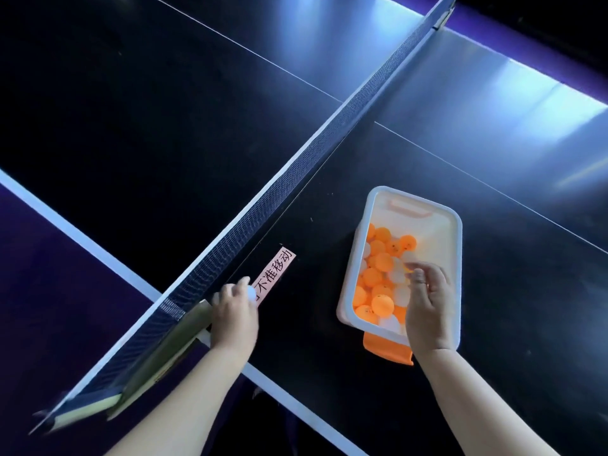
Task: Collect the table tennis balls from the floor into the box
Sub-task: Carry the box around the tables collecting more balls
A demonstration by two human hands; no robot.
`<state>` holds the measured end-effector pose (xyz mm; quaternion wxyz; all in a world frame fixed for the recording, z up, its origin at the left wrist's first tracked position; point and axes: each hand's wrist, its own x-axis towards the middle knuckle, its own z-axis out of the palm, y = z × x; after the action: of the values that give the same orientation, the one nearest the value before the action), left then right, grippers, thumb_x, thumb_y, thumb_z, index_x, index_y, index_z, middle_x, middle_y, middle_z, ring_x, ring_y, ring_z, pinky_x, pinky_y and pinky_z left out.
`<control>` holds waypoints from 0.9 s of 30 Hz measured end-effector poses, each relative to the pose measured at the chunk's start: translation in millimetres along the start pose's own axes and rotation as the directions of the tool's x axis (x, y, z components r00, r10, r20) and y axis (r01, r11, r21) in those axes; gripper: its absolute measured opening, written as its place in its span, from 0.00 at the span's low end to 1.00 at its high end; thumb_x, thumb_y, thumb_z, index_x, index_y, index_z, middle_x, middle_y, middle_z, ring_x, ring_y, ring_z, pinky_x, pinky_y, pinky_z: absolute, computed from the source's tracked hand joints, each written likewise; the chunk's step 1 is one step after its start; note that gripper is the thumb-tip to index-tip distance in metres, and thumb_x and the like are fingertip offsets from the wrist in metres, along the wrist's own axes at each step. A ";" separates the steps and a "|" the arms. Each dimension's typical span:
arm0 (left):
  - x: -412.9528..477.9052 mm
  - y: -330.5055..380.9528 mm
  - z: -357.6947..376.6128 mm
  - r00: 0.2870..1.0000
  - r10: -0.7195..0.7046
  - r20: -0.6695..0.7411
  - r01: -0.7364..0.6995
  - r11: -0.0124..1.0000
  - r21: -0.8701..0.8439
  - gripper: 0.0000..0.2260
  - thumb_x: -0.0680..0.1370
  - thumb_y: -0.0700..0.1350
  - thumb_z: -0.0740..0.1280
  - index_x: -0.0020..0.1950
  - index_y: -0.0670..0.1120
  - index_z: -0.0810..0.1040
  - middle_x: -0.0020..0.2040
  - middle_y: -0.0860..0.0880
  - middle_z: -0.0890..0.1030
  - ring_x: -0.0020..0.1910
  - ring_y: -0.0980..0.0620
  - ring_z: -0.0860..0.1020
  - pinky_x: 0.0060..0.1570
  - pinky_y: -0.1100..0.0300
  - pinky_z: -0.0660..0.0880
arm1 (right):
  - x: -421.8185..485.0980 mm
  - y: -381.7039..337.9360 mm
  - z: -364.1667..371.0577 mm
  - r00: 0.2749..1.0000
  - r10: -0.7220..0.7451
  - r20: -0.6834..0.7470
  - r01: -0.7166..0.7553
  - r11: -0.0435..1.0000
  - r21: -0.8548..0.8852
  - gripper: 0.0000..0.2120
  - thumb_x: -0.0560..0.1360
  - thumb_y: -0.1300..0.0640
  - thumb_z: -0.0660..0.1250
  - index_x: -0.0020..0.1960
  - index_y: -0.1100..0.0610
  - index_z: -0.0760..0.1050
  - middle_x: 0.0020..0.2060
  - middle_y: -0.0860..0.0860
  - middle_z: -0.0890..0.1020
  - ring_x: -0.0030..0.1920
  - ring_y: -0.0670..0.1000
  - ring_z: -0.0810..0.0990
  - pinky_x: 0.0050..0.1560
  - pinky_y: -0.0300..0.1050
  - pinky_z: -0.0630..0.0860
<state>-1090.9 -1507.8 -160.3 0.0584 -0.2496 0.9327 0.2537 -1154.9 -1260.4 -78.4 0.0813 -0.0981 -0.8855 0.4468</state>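
Two hands are over the table [427, 93] near its near edge. The box [455, 258] sits on the table just inside that edge, beside the net [296, 169], with its orange latch [388, 352] reaching toward the edge line. Orange and white balls [378, 274] fill the near half of the box; the far half shows bare floor.

Left hand [234, 319]: curled, fingers closed around one white ball [252, 293], close to the net post clamp [184, 334] and just beside a pink label [274, 278] stuck to the table.

Right hand [427, 304]: over the box opening, fingertips [415, 267] loosely pinched together; whether they clamp a ball cannot be told, because the pile behind is the same colour.

Probable faults from this position:
- A ball released from height onto the pile is likely to bounce out over the low rim and roll off the table.
- The right wrist lies across the near rim; downward pressure could tip or slide the box toward the edge.
- Moving the left hand across may catch the net or clamp and dislodge the white ball.
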 end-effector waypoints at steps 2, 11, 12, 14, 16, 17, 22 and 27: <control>-2.5 21.7 -2.6 0.997 0.080 -0.018 -0.082 0.983 -0.163 0.21 0.77 0.43 0.65 0.68 0.41 0.68 0.60 0.42 0.76 0.58 0.45 0.72 0.54 0.54 0.73 | -0.8 3.6 -1.6 0.998 0.020 -0.053 -0.018 0.999 0.037 0.11 0.80 0.56 0.55 0.50 0.49 0.76 0.49 0.45 0.78 0.51 0.51 0.79 0.52 0.49 0.76; -11.0 145.1 -24.6 0.769 0.605 -0.207 -0.635 0.682 -0.363 0.23 0.75 0.59 0.61 0.67 0.49 0.72 0.54 0.49 0.79 0.52 0.49 0.73 0.54 0.53 0.73 | -12.7 18.6 -31.2 0.967 0.117 -0.225 -0.108 0.993 0.053 0.08 0.77 0.65 0.62 0.51 0.56 0.78 0.45 0.39 0.74 0.45 0.40 0.75 0.43 0.25 0.69; -10.2 151.0 -20.6 0.753 0.633 -0.181 -0.652 0.678 -0.339 0.26 0.74 0.59 0.61 0.69 0.49 0.70 0.56 0.49 0.78 0.54 0.48 0.72 0.57 0.52 0.71 | -13.7 20.6 -32.6 0.962 0.121 -0.246 -0.110 0.992 0.056 0.08 0.77 0.65 0.62 0.50 0.55 0.77 0.44 0.39 0.74 0.44 0.40 0.75 0.44 0.24 0.69; -10.4 158.0 -13.2 0.776 0.625 -0.086 -0.618 0.725 -0.305 0.32 0.73 0.58 0.64 0.74 0.49 0.62 0.64 0.48 0.72 0.61 0.47 0.67 0.62 0.52 0.65 | -15.8 23.7 -35.9 0.953 0.106 -0.285 -0.093 0.994 0.058 0.10 0.76 0.66 0.63 0.48 0.53 0.77 0.44 0.39 0.74 0.44 0.42 0.75 0.45 0.26 0.71; -11.4 159.6 -6.6 0.847 0.531 -0.009 -0.510 0.808 -0.296 0.35 0.73 0.55 0.68 0.75 0.47 0.57 0.70 0.46 0.65 0.66 0.46 0.62 0.66 0.52 0.62 | -18.1 26.5 -40.1 0.944 0.100 -0.313 -0.088 0.995 0.053 0.11 0.76 0.67 0.63 0.48 0.51 0.76 0.44 0.39 0.74 0.44 0.42 0.76 0.45 0.31 0.73; -12.7 158.7 -4.2 0.878 0.478 0.019 -0.455 0.846 -0.277 0.36 0.73 0.53 0.69 0.75 0.45 0.56 0.72 0.45 0.62 0.68 0.45 0.60 0.68 0.52 0.60 | -19.4 28.2 -42.7 0.942 0.101 -0.321 -0.093 0.995 0.039 0.11 0.76 0.67 0.63 0.48 0.52 0.76 0.44 0.39 0.74 0.44 0.42 0.75 0.46 0.32 0.73; -13.7 158.8 0.1 0.931 0.281 0.234 -0.196 0.924 -0.329 0.27 0.76 0.47 0.65 0.73 0.45 0.60 0.67 0.45 0.70 0.63 0.46 0.70 0.58 0.54 0.71 | -26.0 38.5 -51.8 0.954 0.123 -0.275 -0.136 0.990 -0.030 0.08 0.76 0.65 0.63 0.52 0.56 0.77 0.45 0.39 0.73 0.46 0.44 0.75 0.47 0.36 0.72; -20.3 160.4 2.9 0.938 0.232 0.258 -0.123 0.918 -0.376 0.13 0.77 0.43 0.60 0.62 0.47 0.70 0.47 0.48 0.77 0.43 0.47 0.76 0.37 0.56 0.71 | -36.2 43.3 -60.0 0.970 0.115 -0.212 -0.130 0.990 -0.062 0.09 0.75 0.67 0.63 0.52 0.58 0.77 0.47 0.45 0.74 0.50 0.49 0.75 0.48 0.35 0.72</control>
<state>-1152.7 -1377.8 -86.8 0.1284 -0.1284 0.8711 0.4563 -1101.6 -1197.5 -80.1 0.1422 -0.2019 -0.8805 0.4046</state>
